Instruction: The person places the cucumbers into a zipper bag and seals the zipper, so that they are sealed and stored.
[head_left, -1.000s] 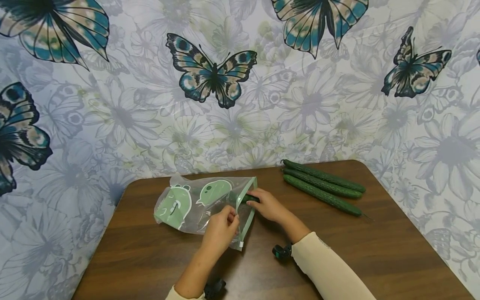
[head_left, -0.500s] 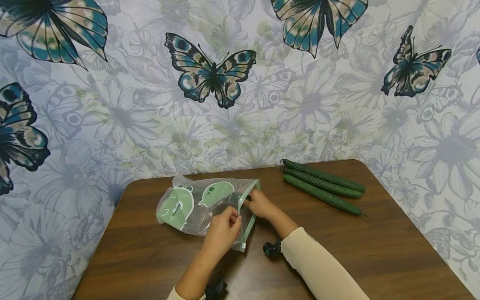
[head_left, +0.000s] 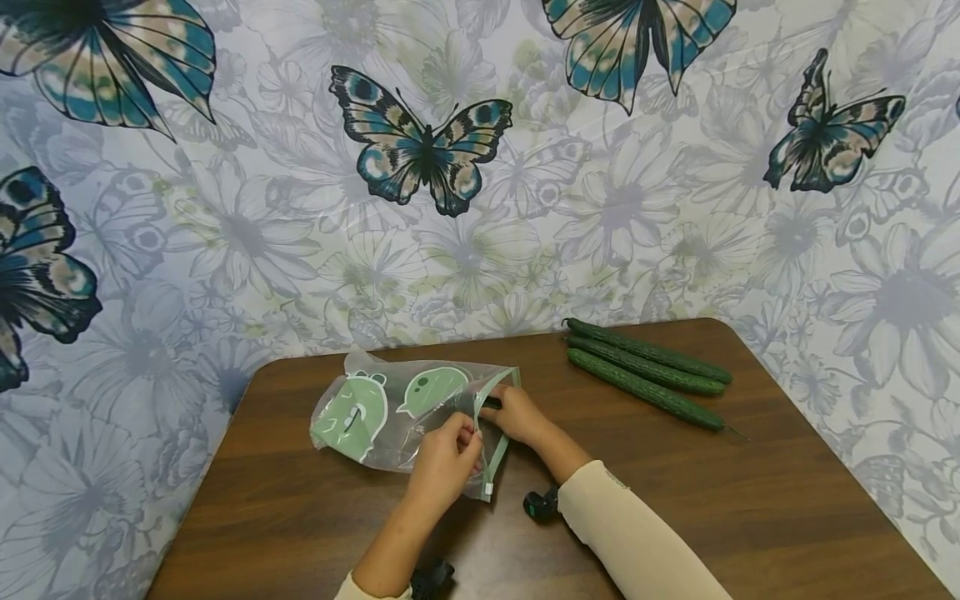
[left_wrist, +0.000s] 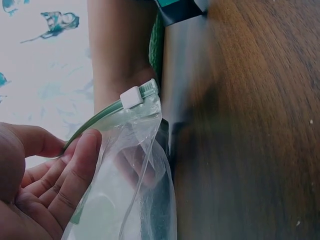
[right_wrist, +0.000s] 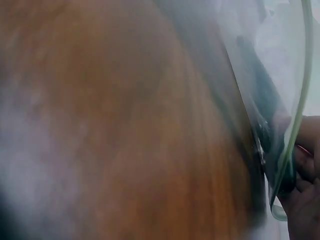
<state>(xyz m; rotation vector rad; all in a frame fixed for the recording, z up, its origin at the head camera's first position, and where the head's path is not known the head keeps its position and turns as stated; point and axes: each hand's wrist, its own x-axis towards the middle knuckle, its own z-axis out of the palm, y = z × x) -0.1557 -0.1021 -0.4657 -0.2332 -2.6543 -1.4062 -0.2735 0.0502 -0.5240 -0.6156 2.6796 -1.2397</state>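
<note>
A clear zip bag (head_left: 401, 433) with green animal prints lies on the table, its green-edged mouth facing right. My left hand (head_left: 442, 458) pinches the near lip of the mouth between thumb and fingers. The white slider (left_wrist: 132, 97) sits at the end of the zip strip in the left wrist view. Reaching into the mouth, my right hand (head_left: 521, 415) grips the end of a dark green cucumber (head_left: 492, 402). Most of that cucumber's length is inside the bag, seen dimly through the plastic in the right wrist view.
Three long cucumbers (head_left: 645, 367) lie side by side at the back right of the brown wooden table (head_left: 750, 500). Behind the table's back edge stands a wall (head_left: 480, 275) covered with butterflies and flowers.
My right hand has moved left, into the bag's mouth, and the cucumber has slid deeper inside. The bag has shifted slightly right, with my left hand still pinching its lip.
</note>
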